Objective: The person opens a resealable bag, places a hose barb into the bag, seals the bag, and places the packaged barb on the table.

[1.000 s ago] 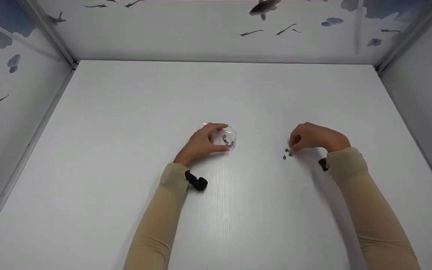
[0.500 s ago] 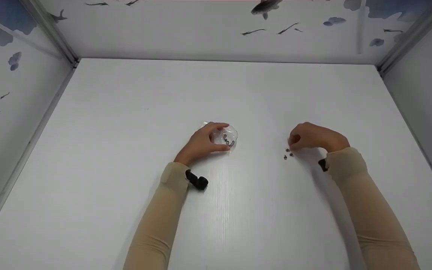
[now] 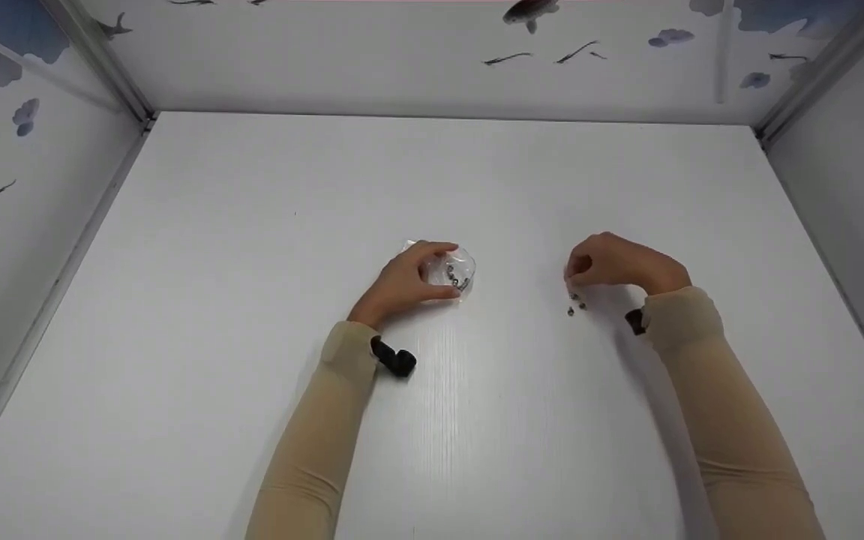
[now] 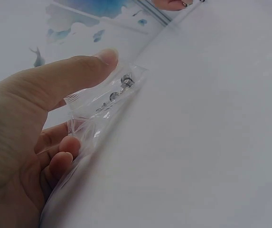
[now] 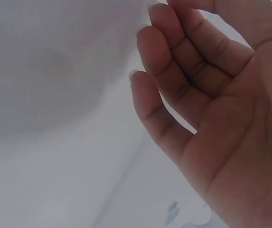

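Note:
My left hand (image 3: 406, 281) holds a clear plastic bag (image 3: 463, 264) on the table, thumb on one side and fingers curled on the other. Several small shiny metal pieces (image 4: 126, 81) lie inside the bag in the left wrist view. To the right, my right hand (image 3: 619, 261) is low over the table with thumb and forefinger tips together. It pinches a small metal piece (image 4: 185, 4), glimpsed at the top of the left wrist view. Right below those fingertips lie a few loose metal pieces (image 3: 571, 311). The right wrist view shows the other fingers bent, the pinching tips mostly cut off.
The white table (image 3: 252, 420) reaches from the near side back to a white wall (image 3: 372, 67) printed with fish and blue blots. Side walls (image 3: 34, 195) stand at left and right. A black wrist camera (image 3: 396, 362) sticks out from the left sleeve.
My right hand has moved slightly up and to the left, showing more of the loose metal pieces below it. The left hand keeps its place at the bag.

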